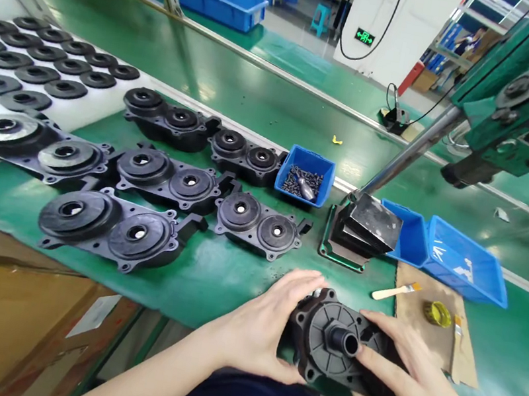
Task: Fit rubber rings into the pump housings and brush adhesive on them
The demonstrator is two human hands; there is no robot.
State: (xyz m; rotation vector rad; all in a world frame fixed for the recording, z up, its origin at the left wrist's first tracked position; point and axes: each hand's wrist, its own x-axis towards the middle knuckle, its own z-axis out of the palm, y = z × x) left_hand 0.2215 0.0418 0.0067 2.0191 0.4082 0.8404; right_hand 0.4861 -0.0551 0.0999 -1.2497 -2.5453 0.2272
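Close to my body, at the bench's front edge, I hold a black plastic pump housing [329, 342] between both hands. A short round pipe stub points up and toward me from its ribbed, bolted face. My left hand [269, 326] grips its left end, thumb below and fingers along the far side. My right hand [416, 383] wraps the right end, with one finger beside the pipe stub; it covers much of that end. Left of my hands, the nearest similar black housing [260, 224] lies on the green bench with two round discs facing up.
More black housings [109, 227] lie in rows at left, beside black discs [37, 75] on white foam. A blue bin [306, 174] holds screws. The green press [521, 98] stands at right, near blue trays [468, 260], a brush [395, 291] and a yellow jar [437, 313] on cardboard.
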